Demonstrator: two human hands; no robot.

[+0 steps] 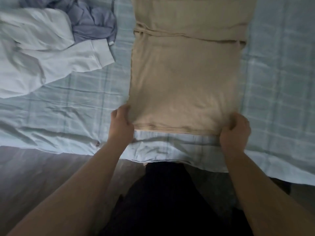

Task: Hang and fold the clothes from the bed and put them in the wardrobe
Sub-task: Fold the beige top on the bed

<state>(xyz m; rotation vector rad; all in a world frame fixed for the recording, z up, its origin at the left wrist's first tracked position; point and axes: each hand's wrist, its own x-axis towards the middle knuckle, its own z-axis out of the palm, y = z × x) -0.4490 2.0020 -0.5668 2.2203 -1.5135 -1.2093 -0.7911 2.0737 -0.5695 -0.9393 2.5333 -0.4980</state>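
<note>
The checked bed (pixel 68 106) serves as the folding place. On it the beige T-shirt (pixel 184 74) lies flat, sides tucked in to a narrow strip. A white garment (pixel 39 53) and a lilac one (pixel 92 23) wait crumpled, well apart. The left hand (pixel 121 124) and right hand (pixel 234 132) each pinch a hem corner, likely to carry the hem up evenly.

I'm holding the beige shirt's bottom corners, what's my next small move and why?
Probably fold the hem up toward the top: the beige shirt lies flat, sleeves folded in, and your left hand and right hand grip its bottom corners.
</note>
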